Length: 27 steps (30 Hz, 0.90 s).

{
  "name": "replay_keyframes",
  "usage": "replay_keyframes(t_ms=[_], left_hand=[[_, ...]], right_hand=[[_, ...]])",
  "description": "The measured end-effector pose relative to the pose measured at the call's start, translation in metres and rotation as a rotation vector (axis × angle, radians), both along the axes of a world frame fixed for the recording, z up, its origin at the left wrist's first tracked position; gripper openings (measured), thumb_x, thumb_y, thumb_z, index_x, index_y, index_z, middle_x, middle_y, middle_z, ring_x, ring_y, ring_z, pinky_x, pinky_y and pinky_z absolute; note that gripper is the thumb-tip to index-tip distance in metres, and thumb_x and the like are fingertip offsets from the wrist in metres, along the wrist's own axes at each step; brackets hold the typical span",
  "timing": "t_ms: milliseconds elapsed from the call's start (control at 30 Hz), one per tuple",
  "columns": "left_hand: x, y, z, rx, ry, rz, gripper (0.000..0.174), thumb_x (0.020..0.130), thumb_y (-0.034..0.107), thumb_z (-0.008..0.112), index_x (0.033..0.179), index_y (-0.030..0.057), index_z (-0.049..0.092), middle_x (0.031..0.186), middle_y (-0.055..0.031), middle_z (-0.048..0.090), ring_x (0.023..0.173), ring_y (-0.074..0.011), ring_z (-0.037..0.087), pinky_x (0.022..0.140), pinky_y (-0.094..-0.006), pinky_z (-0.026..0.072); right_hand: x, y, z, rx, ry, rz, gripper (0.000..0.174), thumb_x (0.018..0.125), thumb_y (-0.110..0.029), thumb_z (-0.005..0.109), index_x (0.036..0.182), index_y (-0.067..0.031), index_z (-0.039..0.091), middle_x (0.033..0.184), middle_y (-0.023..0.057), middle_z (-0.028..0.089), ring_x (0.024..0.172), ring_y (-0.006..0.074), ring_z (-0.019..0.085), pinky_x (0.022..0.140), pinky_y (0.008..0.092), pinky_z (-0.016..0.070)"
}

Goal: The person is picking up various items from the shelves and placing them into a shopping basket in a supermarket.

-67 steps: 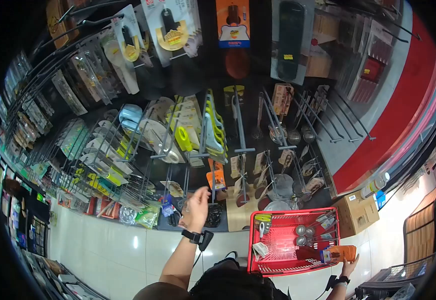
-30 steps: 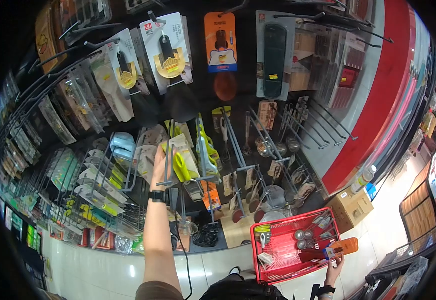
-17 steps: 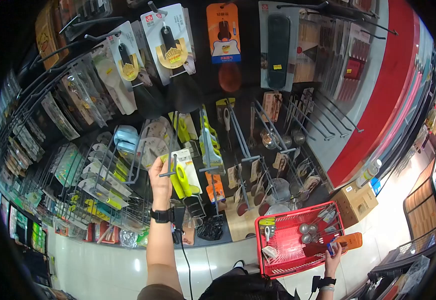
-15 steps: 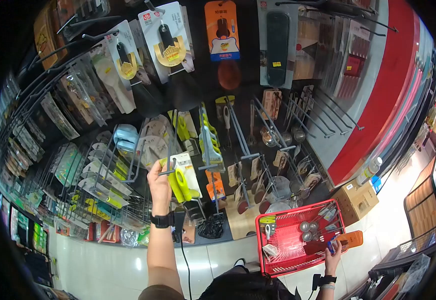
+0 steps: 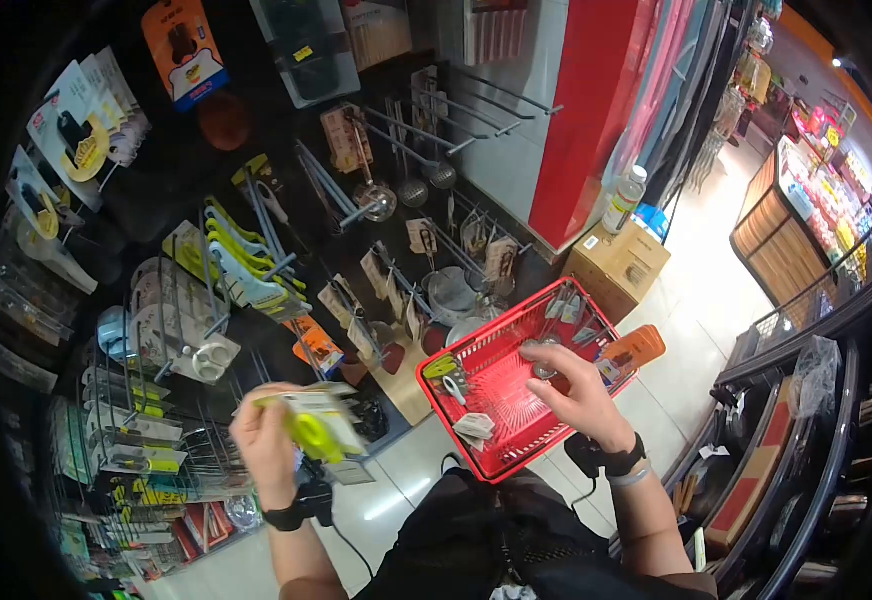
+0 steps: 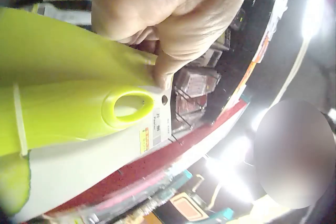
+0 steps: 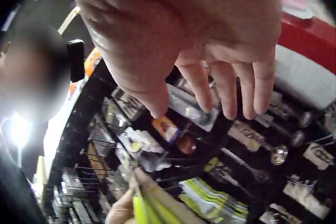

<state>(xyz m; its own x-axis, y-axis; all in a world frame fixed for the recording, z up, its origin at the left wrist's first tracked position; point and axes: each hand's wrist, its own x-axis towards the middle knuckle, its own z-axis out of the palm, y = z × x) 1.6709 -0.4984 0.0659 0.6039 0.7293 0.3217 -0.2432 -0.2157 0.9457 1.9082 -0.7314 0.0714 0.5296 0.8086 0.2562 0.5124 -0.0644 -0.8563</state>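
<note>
green-handled tool [image 5: 318, 434] on white card gripped in left hand [image 5: 264, 445] beside shop racks; right hand [image 5: 586, 400] opened over red basket [image 5: 518, 402]

at far left, packaged utensils [image 5: 84, 150] with black handles are displayed on pale cards, and an orange package [image 5: 186, 50] is hung to their right. lower down, more goods are crowded onto wire racks [image 5: 121, 435]. the green-handled tool is pinched with its card between the thumb and curled fingers of the left hand, in front of the racks and to the left of the basket, apart from it. an oval hole is seen in the green handle, with a yellow label on the card; the tool's far end is blurred in the head view. green-and-pale-blue tools [image 5: 246, 262] are hung above it.

inside the basket, a white-handled utensil [image 5: 453, 390] and a white packet [image 5: 474, 428] are placed toward the left side. above it, the right hand is held palm down, its fingers extended and nothing gripped. an orange-backed package [image 5: 632, 350] is propped at the basket's right rim. a cardboard box [image 5: 616, 262] is set beyond the basket, with a bottle [image 5: 624, 200] at its upper edge.
</note>
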Motion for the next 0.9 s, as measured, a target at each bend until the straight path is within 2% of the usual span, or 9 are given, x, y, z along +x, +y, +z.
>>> replay_keyframes(t_ms=[100, 200, 267, 333, 367, 433, 533, 700, 900], left_hand=[[0.049, -0.025, 0.001, 0.135, 0.100, -0.298, 0.014, 0.078, -0.006, 0.052, 0.086, -0.0010, 0.062, 0.092, -0.0115, 0.064, 0.087, -0.0199, 0.061, 0.079, -0.0305, 0.0468], [0.104, -0.058, -0.003, 0.185, 0.078, -0.481, 0.013, 0.079, -0.006, 0.052, 0.088, -0.0036, 0.062, 0.092, -0.0125, 0.063, 0.089, -0.0200, 0.060, 0.081, -0.0300, 0.0457], [0.134, -0.074, -0.015, 0.112, 0.049, -0.595, 0.012, 0.081, -0.002, 0.055, 0.091, -0.0036, 0.062, 0.097, -0.0109, 0.062, 0.093, -0.0185, 0.058, 0.083, -0.0288, 0.0443], [0.162, -0.082, -0.032, 0.111, 0.072, -0.648, 0.018, 0.082, 0.002, 0.056, 0.098, -0.0023, 0.060, 0.104, -0.0115, 0.060, 0.098, -0.0207, 0.057, 0.086, -0.0300, 0.0426], [0.172, -0.085, -0.042, 0.103, 0.073, -0.653, 0.018, 0.082, 0.002, 0.056, 0.098, -0.0023, 0.060, 0.104, -0.0115, 0.060, 0.098, -0.0207, 0.057, 0.086, -0.0300, 0.0426], [0.190, -0.091, -0.059, 0.509, 0.102, -0.385, 0.025, 0.083, 0.007, 0.057, 0.107, -0.0003, 0.058, 0.108, -0.0126, 0.058, 0.104, -0.0233, 0.054, 0.089, -0.0313, 0.0407], [0.186, -0.086, -0.077, 0.372, 0.194, -0.428, 0.029, 0.084, 0.010, 0.058, 0.112, 0.0007, 0.055, 0.112, -0.0142, 0.055, 0.108, -0.0254, 0.052, 0.091, -0.0322, 0.0391], [0.150, -0.073, -0.101, 0.119, 0.414, -0.420, 0.025, 0.087, 0.013, 0.055, 0.108, -0.0003, 0.058, 0.099, -0.0121, 0.063, 0.095, -0.0180, 0.060, 0.082, -0.0289, 0.0446], [0.109, -0.055, -0.123, 0.126, 0.536, -0.256, 0.027, 0.088, 0.017, 0.054, 0.109, -0.0009, 0.058, 0.092, -0.0125, 0.066, 0.084, -0.0166, 0.063, 0.073, -0.0268, 0.0471]], right_hand=[[-0.010, 0.006, 0.035, 0.104, -0.032, 0.108, 0.042, 0.079, -0.018, 0.065, 0.115, 0.0008, 0.053, 0.108, 0.0189, 0.058, 0.096, 0.0319, 0.058, 0.083, 0.0369, 0.0453], [-0.007, 0.003, 0.042, 0.030, -0.206, 0.126, 0.043, 0.075, -0.013, 0.067, 0.115, -0.0015, 0.055, 0.105, 0.0173, 0.061, 0.083, 0.0261, 0.062, 0.070, 0.0312, 0.0489], [0.005, -0.008, 0.035, -0.268, -0.268, 0.142, 0.034, 0.076, -0.016, 0.065, 0.105, 0.0010, 0.058, 0.084, 0.0221, 0.062, 0.075, 0.0345, 0.061, 0.065, 0.0369, 0.0498], [0.019, -0.017, 0.016, -0.243, -0.233, -0.009, 0.018, 0.076, -0.010, 0.063, 0.091, -0.0016, 0.064, 0.066, 0.0213, 0.057, 0.062, 0.0360, 0.058, 0.054, 0.0378, 0.0474], [0.026, -0.023, 0.005, -0.238, -0.256, -0.051, 0.016, 0.076, -0.010, 0.063, 0.090, -0.0013, 0.064, 0.064, 0.0214, 0.056, 0.061, 0.0362, 0.058, 0.053, 0.0379, 0.0472], [0.041, -0.032, -0.029, -0.284, -0.266, -0.145, 0.014, 0.077, -0.011, 0.063, 0.087, -0.0017, 0.066, 0.062, 0.0221, 0.055, 0.060, 0.0363, 0.058, 0.053, 0.0384, 0.0467], [0.059, -0.046, -0.094, -0.228, -0.198, -0.337, 0.015, 0.077, -0.014, 0.064, 0.083, -0.0014, 0.066, 0.062, 0.0226, 0.055, 0.059, 0.0367, 0.057, 0.053, 0.0400, 0.0458], [0.091, -0.081, -0.218, -0.371, -0.057, -0.643, 0.020, 0.077, -0.020, 0.064, 0.078, 0.0002, 0.066, 0.060, 0.0215, 0.057, 0.054, 0.0342, 0.058, 0.052, 0.0395, 0.0440], [0.098, -0.102, -0.280, -0.410, 0.178, -0.771, 0.024, 0.079, -0.022, 0.063, 0.080, 0.0016, 0.066, 0.059, 0.0183, 0.059, 0.055, 0.0263, 0.060, 0.056, 0.0348, 0.0453]])
